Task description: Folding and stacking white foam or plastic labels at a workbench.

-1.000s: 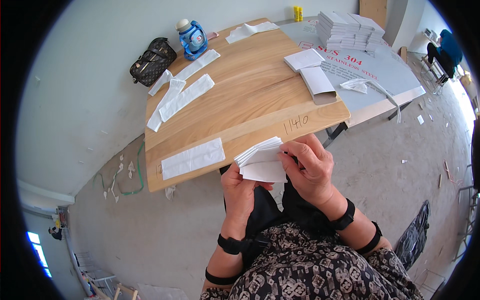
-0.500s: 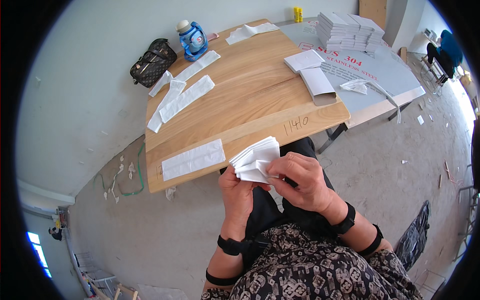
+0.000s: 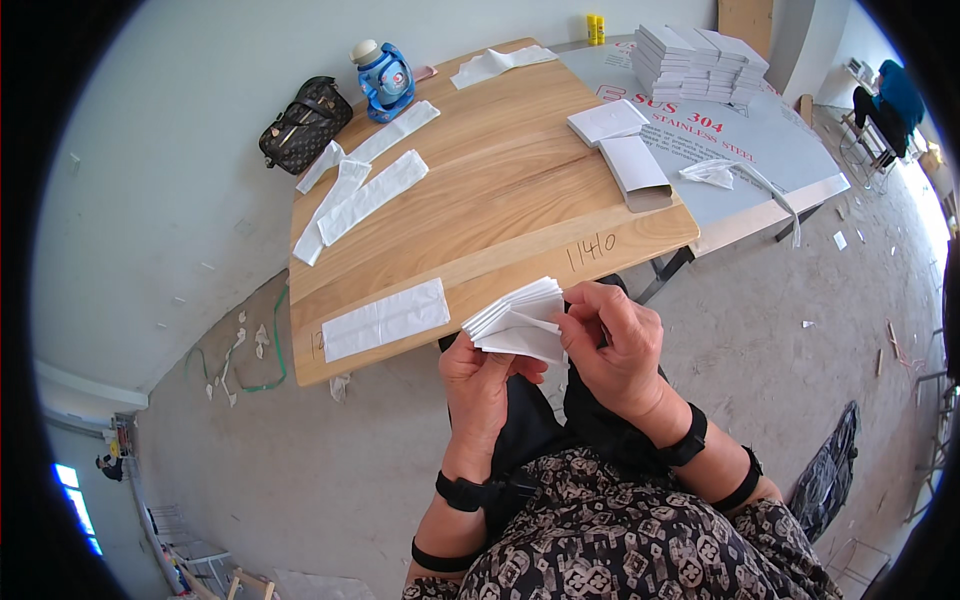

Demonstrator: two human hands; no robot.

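My left hand (image 3: 480,390) grips a stack of folded white paper sheets (image 3: 525,320) from below, above my lap at the table's front edge. The layered edges fan out at the upper left, and a flap stands slightly raised on top. At the right edge of the stack, my right hand (image 3: 615,345) has its fingers curled and its thumb and forefinger pinching a sheet's edge. A flat white folded strip (image 3: 388,318) lies on the wooden table (image 3: 480,170), left of the stack.
More white strips (image 3: 375,195) lie at the table's left, by a brown handbag (image 3: 305,125) and a blue bottle (image 3: 385,82). White boxes (image 3: 635,170) sit at the right edge. On the adjoining grey-topped table stand stacked white boxes (image 3: 690,62) and yellow tubes (image 3: 596,29).
My right hand has shifted slightly right, from over the stack's face to its right edge. The flap now shows more, and the stack has tilted a little in my left hand.
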